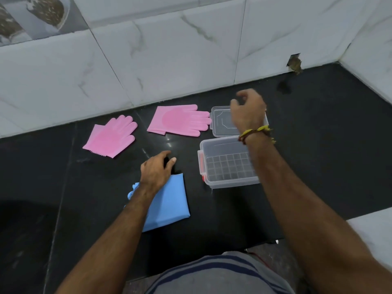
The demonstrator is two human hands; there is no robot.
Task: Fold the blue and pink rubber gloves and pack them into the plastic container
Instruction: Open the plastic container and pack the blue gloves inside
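A folded blue glove (169, 204) lies on the black counter near me, and my left hand (157, 169) rests on its far edge with fingers spread, gripping nothing. Two pink gloves lie flat farther back: one (112, 136) at the left, the other (180, 120) in the middle with its fingertips touching the lid. The clear plastic container (228, 164) stands open at the right, with nothing inside it. Its clear lid (222, 122) lies just behind it. My right hand (248, 112) hovers over the lid, fingers loosely curled, holding nothing.
The black counter (318, 145) meets a white marble-tiled wall (169, 60) at the back and right. A small broken hole (293, 63) shows in the wall near the corner. My striped shirt (222, 276) is at the counter's front edge.
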